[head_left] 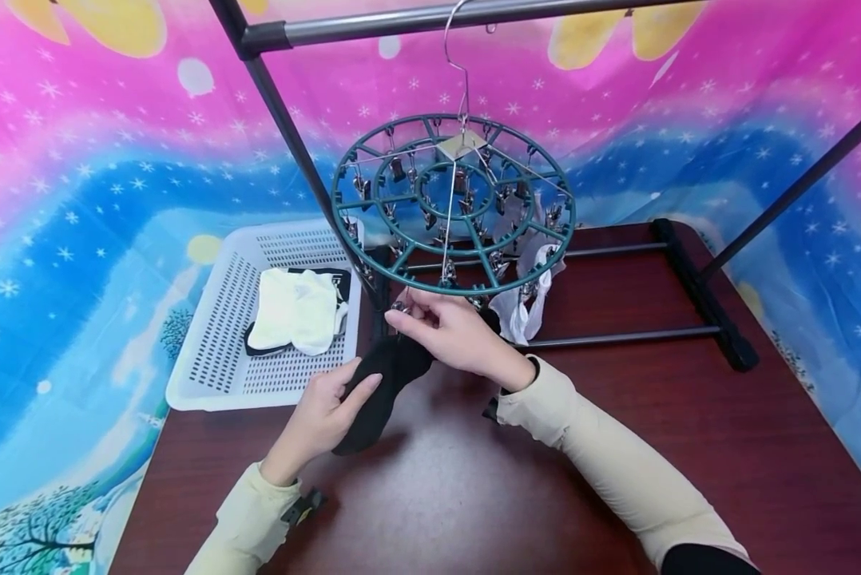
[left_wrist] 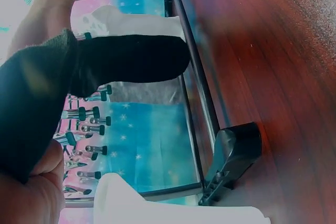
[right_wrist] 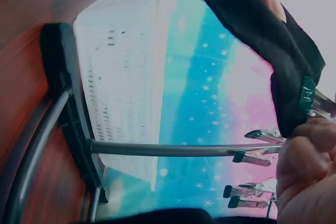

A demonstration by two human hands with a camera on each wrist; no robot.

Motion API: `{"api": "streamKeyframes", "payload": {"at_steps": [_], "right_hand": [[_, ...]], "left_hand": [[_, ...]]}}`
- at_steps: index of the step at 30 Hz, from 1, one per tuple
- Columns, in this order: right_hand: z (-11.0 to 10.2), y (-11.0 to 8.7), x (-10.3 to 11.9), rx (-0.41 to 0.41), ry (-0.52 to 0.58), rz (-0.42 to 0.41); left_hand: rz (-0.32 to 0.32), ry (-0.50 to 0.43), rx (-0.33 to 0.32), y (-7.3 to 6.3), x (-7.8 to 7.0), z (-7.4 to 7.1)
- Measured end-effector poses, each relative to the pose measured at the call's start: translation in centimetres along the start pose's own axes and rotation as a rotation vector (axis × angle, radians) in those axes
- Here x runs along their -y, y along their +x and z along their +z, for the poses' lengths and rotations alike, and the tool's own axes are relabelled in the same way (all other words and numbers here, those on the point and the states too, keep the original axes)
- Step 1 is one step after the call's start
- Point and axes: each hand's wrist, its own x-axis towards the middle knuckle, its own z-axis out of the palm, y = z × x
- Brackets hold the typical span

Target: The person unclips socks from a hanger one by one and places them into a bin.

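My left hand [head_left: 326, 411] grips a black sock [head_left: 373, 399], thumb on top, below the near-left rim of a round green drying hanger [head_left: 405, 275]. My right hand [head_left: 452, 327] pinches a metal clip [head_left: 400, 307] at the sock's upper end. In the right wrist view the clip's green tip [right_wrist: 307, 94] lies against the sock's edge. Another black sock [left_wrist: 136, 59] hangs from the hanger in the left wrist view, with white socks [left_wrist: 142, 24] beside it. Several other clips [head_left: 362, 188] dangle around the rings.
A white perforated basket [head_left: 211, 319] stands at the left, holding white fabric [head_left: 294, 307] and black pieces. The hanger hooks over the top bar [head_left: 373, 28] of a dark metal rack. The rack's lower bars and foot [head_left: 736, 351] rest on the red-brown table [head_left: 689, 423].
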Motion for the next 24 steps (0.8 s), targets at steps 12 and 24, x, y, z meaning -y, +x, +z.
{"api": "streamKeyframes", "payload": {"at_steps": [12, 24], "right_hand": [[0.37, 0.35, 0.29, -0.036, 0.068, 0.195], [0.48, 0.78, -0.38, -0.133, 0.191, 0.024]], "left_hand": [[0.013, 0.021, 0.015, -0.23, -0.08, -0.21], [-0.043, -0.03, 0.155, 0.03, -0.69, -0.65]]}}
